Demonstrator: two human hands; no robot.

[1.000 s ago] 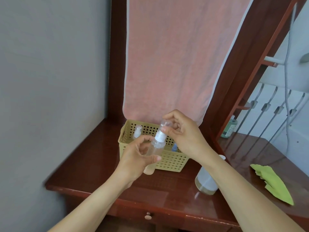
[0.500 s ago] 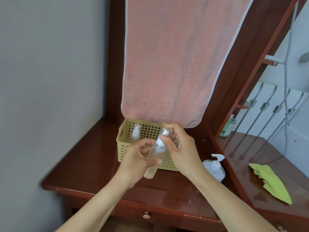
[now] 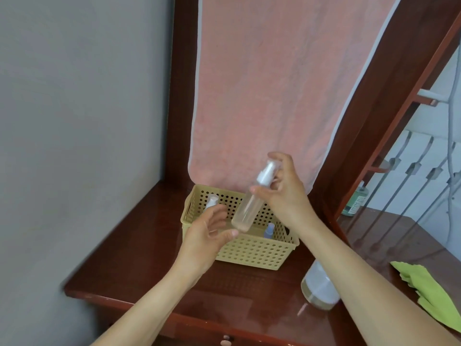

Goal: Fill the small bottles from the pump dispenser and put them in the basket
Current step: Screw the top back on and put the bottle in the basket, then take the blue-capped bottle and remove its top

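My right hand (image 3: 284,193) holds a clear small spray bottle (image 3: 249,206) with a white top, tilted, above the yellow perforated basket (image 3: 252,250). My left hand (image 3: 209,236) hovers just below and left of the bottle with relaxed fingers and does not touch it. Inside the basket stand a white-capped bottle (image 3: 212,201) at the left and a blue-topped bottle (image 3: 270,230) near the right. The pump dispenser (image 3: 318,288) stands on the desk to the right, partly hidden behind my right forearm.
The basket sits on a dark red wooden desk (image 3: 139,258) against a grey wall. A pink towel (image 3: 274,83) hangs behind it. A green cloth (image 3: 431,293) lies at the right, and a green-labelled bottle (image 3: 355,202) stands beyond the wooden frame.
My left hand has let go of the bottle and dropped slightly. My right hand now carries the bottle alone, raised and tilted over the basket.
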